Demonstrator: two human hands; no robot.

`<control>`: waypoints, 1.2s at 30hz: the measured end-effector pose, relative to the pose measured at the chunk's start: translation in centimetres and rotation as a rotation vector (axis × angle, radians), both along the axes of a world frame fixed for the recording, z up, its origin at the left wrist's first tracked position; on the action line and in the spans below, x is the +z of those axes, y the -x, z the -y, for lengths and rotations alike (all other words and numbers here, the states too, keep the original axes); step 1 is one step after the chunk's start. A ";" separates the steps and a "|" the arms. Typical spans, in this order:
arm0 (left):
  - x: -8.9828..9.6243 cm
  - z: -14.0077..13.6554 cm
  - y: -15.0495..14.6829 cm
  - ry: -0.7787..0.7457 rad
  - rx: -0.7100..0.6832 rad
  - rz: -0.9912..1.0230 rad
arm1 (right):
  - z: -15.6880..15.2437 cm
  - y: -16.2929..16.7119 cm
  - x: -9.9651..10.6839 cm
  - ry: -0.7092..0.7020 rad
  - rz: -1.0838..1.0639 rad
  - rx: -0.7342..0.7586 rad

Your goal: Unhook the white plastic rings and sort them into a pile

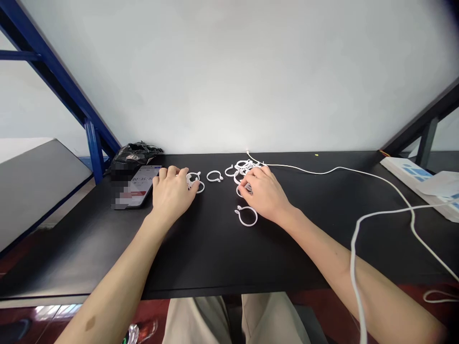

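My left hand [171, 192] rests low over the table beside a small group of white plastic rings [200, 187], fingers bent and thumb apart from them. Part of that group is hidden behind the hand. To its right lies a single white ring [214, 177] with small knobbed ends. My right hand [264, 193] reaches over a tangled pile of white rings [244, 165], touching its near side. Its thumb and forefinger are a little apart, with rings showing between and beneath them. Nearer to me, another loose ring [247, 216] lies flat.
A phone [140, 187] with a running timer lies left, before a crumpled black plastic bag [134, 154]. A white cable [340, 168] runs across the right side and over my right forearm. A white power strip [412, 174] sits at the far right of the black table [201, 258].
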State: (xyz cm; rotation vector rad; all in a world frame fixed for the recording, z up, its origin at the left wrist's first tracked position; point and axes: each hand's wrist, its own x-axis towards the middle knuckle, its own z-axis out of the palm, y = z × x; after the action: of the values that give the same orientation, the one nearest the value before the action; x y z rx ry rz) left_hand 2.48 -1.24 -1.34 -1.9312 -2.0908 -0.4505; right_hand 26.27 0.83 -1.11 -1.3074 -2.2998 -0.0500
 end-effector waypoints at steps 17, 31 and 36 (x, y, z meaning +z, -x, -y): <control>0.8 0.5 -2.3 0.122 -0.574 0.534 | 0.7 0.8 0.1 -0.205 -0.141 0.232; 0.9 0.8 -2.4 0.061 -0.680 0.589 | 1.6 1.7 -0.3 0.063 -0.460 0.226; 0.0 0.7 -2.6 0.041 -0.825 0.483 | 1.3 1.7 -0.5 0.161 -0.466 0.233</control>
State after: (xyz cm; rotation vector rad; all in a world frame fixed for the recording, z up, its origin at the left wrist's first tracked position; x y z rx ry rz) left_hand 5.08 -1.91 -1.38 -2.8826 -1.3967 -1.1277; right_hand 24.54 -0.49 -1.64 -0.9845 -2.0586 0.4761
